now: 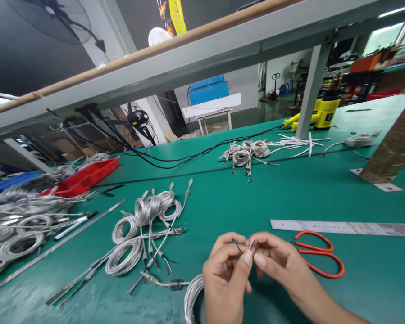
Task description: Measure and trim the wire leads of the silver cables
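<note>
Both hands come together low in the middle of the view, the left hand and the right hand almost meeting at the fingertips. Each is curled and pinching the thin insulated wires, red and black among them, which stick up between the thumbs and forefingers, though their finer detail is too small to make out. Just under the left hand, a coil of clear-sheathed braided cable rests on the green bench mat, and a metal connector lies just left of that coil. Right of the right hand sit orange-handled scissors, just beside its wrist and fingers, with a steel ruler just beyond them. Further left of the hands lies a loose group of coiled cables with their ends splayed, then a long metal straightedge and a white marker beside a heaped pile of more coils. Ahead, well away from the hands, a red tray sits at the mat's left edge, a smaller bunch of coils lies beside white cable lengths, and a yellow machine stands at the far end.
</note>
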A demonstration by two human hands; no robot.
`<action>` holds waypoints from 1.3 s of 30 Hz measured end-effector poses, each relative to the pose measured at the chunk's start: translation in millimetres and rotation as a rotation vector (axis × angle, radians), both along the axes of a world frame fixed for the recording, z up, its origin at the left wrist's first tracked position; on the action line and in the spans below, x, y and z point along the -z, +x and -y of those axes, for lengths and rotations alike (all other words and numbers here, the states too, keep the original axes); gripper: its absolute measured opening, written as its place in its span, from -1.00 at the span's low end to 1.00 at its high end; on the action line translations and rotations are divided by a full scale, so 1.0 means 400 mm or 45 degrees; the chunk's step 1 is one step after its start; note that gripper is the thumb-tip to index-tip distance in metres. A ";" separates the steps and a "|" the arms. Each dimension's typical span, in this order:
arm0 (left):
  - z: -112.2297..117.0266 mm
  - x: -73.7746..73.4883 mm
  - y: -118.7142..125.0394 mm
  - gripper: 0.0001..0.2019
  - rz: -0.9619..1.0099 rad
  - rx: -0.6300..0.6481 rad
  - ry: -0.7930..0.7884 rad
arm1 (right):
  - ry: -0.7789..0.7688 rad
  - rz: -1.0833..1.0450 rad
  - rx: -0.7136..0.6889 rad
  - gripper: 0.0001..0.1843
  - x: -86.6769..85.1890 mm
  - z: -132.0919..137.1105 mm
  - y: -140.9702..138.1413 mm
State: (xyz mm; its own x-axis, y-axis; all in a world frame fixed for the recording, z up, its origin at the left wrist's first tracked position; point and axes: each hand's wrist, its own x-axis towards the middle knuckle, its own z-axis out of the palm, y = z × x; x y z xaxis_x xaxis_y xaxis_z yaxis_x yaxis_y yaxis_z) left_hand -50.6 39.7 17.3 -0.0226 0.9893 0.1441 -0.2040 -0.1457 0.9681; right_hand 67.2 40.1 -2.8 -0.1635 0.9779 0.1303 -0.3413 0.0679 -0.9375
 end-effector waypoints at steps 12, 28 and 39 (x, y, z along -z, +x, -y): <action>0.002 -0.025 -0.001 -0.98 0.160 -0.037 -0.139 | -0.040 0.003 -0.112 -0.89 0.000 0.023 -0.033; 0.009 -0.041 0.005 -0.94 0.106 -0.102 -0.203 | -0.054 -0.084 -0.134 -0.86 0.021 0.031 -0.056; 0.010 -0.038 0.005 -0.94 0.051 -0.133 -0.153 | -0.030 0.013 -0.181 -0.86 0.013 0.029 -0.045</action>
